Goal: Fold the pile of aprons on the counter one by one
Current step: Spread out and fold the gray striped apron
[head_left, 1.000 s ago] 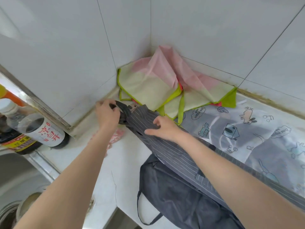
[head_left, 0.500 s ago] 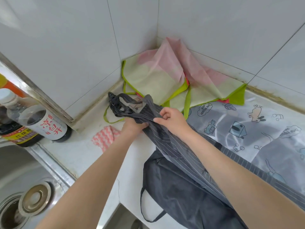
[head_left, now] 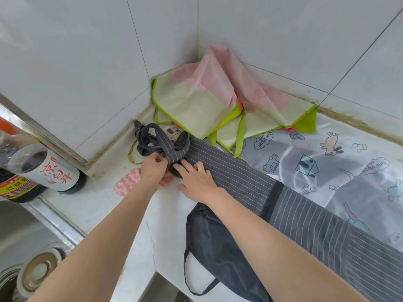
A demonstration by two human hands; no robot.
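Striped apron (head_left: 250, 184) folded into a long narrow band, lying diagonally across the tabletop (head_left: 135, 219) from lower right up toward the wall corner. Its straps (head_left: 152, 138) sit in a loose tangle at the far end, close to the tiled wall.

Left hand (head_left: 152, 171): fingers curled, pinching the strap end of the striped apron where it loops back over itself. Right hand (head_left: 196, 182): fingers straight and spread, pressing flat on the band just beside the left hand, gripping nothing.

Dark plain apron (head_left: 220, 253) lies under the striped one near the front edge; one thin strap loop hangs over the edge. Pink and green apron (head_left: 207, 101) is crumpled in the corner against both walls, lime trim and ties trailing onto the tabletop, one tie reaching under the striped straps. Clear cartoon-print apron (head_left: 327, 166) is spread flat at right, partly under the striped band.

Pink-and-white cloth (head_left: 128, 180) lies left of the left wrist, partly hidden by it. Bottle with red characters (head_left: 50, 171) on its label stands at far left, a second bottle (head_left: 13, 188) touching it. Sink drain (head_left: 37, 273) at lower left
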